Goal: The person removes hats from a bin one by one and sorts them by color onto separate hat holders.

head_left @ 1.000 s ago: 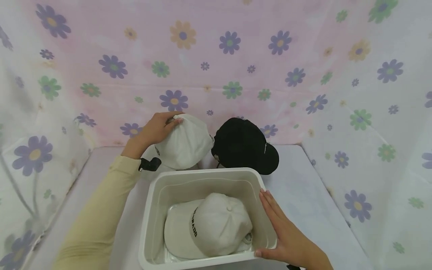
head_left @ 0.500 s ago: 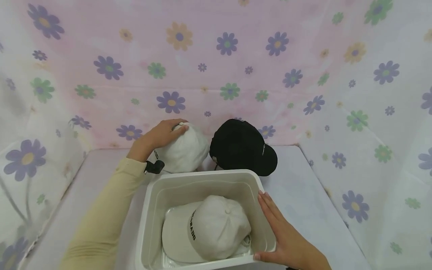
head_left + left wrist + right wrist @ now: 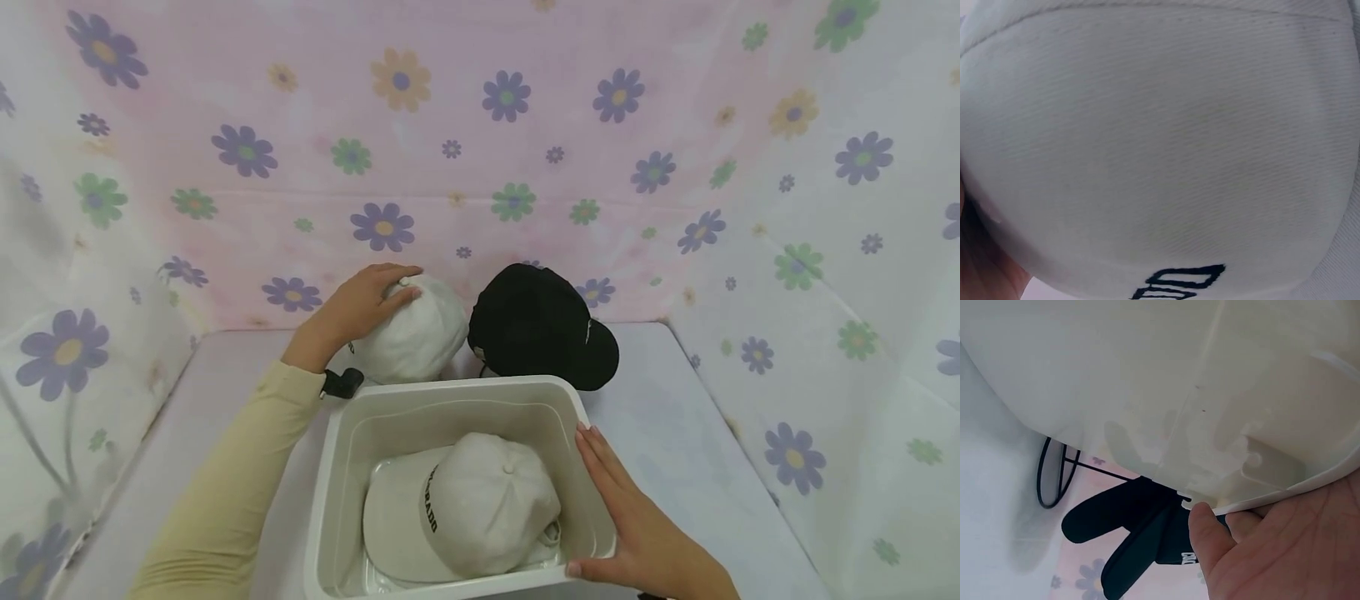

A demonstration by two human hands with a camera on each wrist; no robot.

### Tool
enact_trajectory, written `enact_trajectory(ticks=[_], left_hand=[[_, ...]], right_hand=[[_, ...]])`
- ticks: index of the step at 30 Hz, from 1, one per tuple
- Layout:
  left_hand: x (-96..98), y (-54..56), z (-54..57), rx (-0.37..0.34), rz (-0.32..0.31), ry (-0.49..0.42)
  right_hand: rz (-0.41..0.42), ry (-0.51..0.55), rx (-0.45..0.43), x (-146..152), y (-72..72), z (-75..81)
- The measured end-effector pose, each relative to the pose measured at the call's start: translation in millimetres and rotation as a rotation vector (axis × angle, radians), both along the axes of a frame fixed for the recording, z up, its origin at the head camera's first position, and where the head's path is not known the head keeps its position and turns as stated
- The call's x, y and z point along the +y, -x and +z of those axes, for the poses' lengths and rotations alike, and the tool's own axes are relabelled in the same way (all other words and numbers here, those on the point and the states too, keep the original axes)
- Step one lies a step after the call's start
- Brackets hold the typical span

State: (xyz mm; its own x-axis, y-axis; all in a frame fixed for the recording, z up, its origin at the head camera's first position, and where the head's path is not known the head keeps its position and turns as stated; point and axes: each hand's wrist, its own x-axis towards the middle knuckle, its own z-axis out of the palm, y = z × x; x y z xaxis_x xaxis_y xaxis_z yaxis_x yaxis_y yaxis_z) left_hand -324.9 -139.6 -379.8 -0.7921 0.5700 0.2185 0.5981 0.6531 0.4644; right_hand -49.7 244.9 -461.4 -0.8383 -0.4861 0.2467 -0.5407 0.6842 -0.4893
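At the back left, my left hand [image 3: 365, 302] holds the crown of a white baseball cap [image 3: 420, 333], thumb on the near side and fingers over the top. This cap [image 3: 1166, 144] fills the left wrist view, dark lettering at its lower edge. My right hand [image 3: 645, 525] rests against the right side of a white plastic bin [image 3: 450, 392], fingers straight along the wall and thumb at the near rim. Inside the bin lies another white baseball cap [image 3: 495, 504] with dark lettering, its brim pointing left. In the right wrist view, the right hand [image 3: 1291, 544] touches the bin's rim from outside.
Next to the held cap, behind the bin, is a black baseball cap [image 3: 528, 325], brim to the right. The right wrist view shows two black brims [image 3: 1129, 562] and a black wire stand [image 3: 1054, 475]. Flowered cloth [image 3: 480, 125] walls the white table [image 3: 675, 433] at the back and sides.
The left hand and the white cap under it have come down slightly, the hand shifting a little to the right. The right hand stays at the bin.
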Motion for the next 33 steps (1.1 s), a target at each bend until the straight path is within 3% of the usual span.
enact_trajectory(ticks=[4, 8, 11, 15, 20, 24, 29, 33], left_hand=[[-3.2, -0.8, -2.4, 0.001, 0.013, -0.002], [-10.1, -2.3, -4.8, -0.017, 0.034, -0.021], [-18.2, -7.2, -5.8, -0.024, 0.049, -0.060], [-34.0, -22.3, -6.0, -0.077, 0.079, -0.143], [-57.1, -41.4, -11.1, -0.150, 0.177, -0.238], [-72.2, -51.1, -16.7, -0.172, 0.260, -0.289], [-88.7, -58.3, -30.8, -0.250, 0.358, -0.269], [-98.6, -64.3, -49.0, -0.366, 0.428, -0.210]], right_hand=[[0.000, -0.059, 0.000, 1, 2.3, 5.0], [0.007, -0.140, -0.087, 1, 8.2, 23.3], [0.008, -0.214, -0.185, -2, 17.8, 50.0], [0.069, -0.322, -0.221, -15, 41.8, 93.6], [0.196, -0.340, -0.177, -44, 91.9, 142.6], [0.286, -0.249, -0.145, -71, 146.6, 160.0], [0.308, -0.170, -0.119, -98, 211.2, 147.3], [0.243, -0.172, -0.233, -116, 243.6, 120.6]])
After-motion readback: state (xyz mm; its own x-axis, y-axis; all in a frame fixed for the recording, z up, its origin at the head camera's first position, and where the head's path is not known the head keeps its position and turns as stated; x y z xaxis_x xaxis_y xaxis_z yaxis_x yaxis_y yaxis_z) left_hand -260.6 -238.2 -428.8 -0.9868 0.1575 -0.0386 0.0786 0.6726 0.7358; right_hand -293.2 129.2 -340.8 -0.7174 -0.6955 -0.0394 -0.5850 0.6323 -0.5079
